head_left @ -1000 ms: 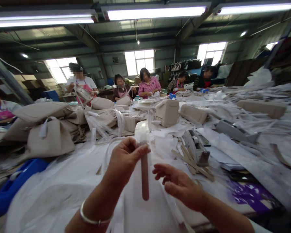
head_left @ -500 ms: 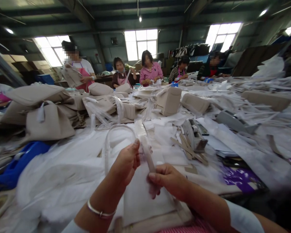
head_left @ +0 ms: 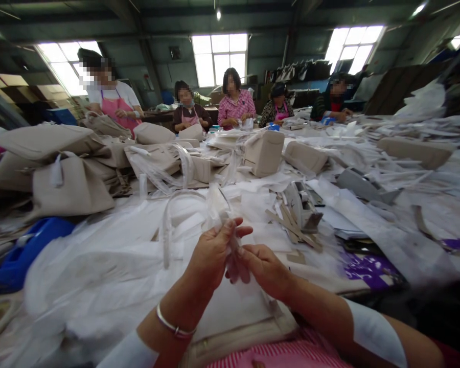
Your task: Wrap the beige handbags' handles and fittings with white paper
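A bag handle (head_left: 217, 200) wrapped in thin, translucent white film rises in front of me. My left hand (head_left: 213, 250) pinches it between thumb and fingers, some fingertips stretched out to the right. Just below and to the right, my right hand (head_left: 262, 268) is closed on the handle's lower part, its fingertips close to the left hand's. The fingers partly hide the film between them. Under my hands lies a beige bag (head_left: 245, 335) covered by a white sheet (head_left: 222, 314). A second wrapped handle (head_left: 166, 225) arches up on the left.
Tape dispensers stand around me: a blue one (head_left: 38, 245) at left, grey ones (head_left: 303, 207) at right, beside beige strips (head_left: 291, 230). Beige bags (head_left: 72, 186) are piled at the left. White film (head_left: 88, 266) covers much of the table. Several people work across it.
My right hand has moved up to the left hand, closing the gap between them along the handle. Fingers of the left hand now reach out to the right. The view has shifted slightly.
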A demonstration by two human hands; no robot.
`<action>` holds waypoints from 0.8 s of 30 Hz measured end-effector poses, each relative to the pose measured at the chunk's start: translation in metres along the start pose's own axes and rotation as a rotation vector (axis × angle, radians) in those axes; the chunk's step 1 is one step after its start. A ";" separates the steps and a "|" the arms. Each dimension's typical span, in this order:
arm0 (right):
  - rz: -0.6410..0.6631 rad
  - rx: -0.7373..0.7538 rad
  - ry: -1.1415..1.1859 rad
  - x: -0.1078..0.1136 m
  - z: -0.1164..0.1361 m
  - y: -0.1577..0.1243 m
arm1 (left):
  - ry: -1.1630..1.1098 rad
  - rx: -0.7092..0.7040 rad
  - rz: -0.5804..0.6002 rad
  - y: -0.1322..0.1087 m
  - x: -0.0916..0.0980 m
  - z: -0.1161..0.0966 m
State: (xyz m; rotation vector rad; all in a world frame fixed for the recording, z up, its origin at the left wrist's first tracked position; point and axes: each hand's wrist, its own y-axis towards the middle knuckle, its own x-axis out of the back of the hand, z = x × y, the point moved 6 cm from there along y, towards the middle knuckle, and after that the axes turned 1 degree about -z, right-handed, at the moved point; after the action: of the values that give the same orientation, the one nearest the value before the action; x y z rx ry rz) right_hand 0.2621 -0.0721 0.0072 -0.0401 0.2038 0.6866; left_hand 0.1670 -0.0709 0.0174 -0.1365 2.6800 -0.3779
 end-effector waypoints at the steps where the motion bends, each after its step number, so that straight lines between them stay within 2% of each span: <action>1: 0.005 0.009 0.011 0.000 0.002 0.000 | 0.001 0.003 0.011 -0.001 -0.001 0.002; 3: 0.025 -0.009 0.017 0.001 0.002 -0.001 | 0.006 -0.004 0.007 -0.002 -0.001 0.003; 6: 0.069 -0.086 -0.024 0.000 -0.005 -0.006 | 0.012 -0.041 -0.060 -0.004 0.000 0.000; 11: 0.073 -0.201 -0.058 -0.007 -0.021 -0.016 | -0.021 -0.080 -0.124 -0.007 0.002 -0.014; 13: 0.069 -0.237 -0.082 -0.010 -0.024 -0.022 | -0.089 -0.111 -0.148 -0.006 0.005 -0.031; 18: 0.170 -0.343 -0.216 -0.018 -0.026 -0.044 | -0.348 -0.276 -0.324 0.003 0.026 -0.100; 20: 0.180 -0.366 -0.225 -0.016 -0.028 -0.048 | -0.402 -0.358 -0.371 0.003 0.033 -0.120; 22: 0.187 -0.364 -0.198 -0.013 -0.032 -0.047 | -0.378 -0.412 -0.348 -0.001 0.033 -0.127; 24: 0.206 -0.340 -0.144 -0.010 -0.035 -0.042 | -0.265 -0.426 -0.219 -0.011 0.024 -0.117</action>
State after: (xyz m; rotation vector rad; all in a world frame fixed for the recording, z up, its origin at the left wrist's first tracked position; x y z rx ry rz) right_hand 0.2751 -0.1150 -0.0262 -0.2970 -0.0501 0.9200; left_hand 0.0958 -0.0569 0.1125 -0.5681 2.4474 0.1460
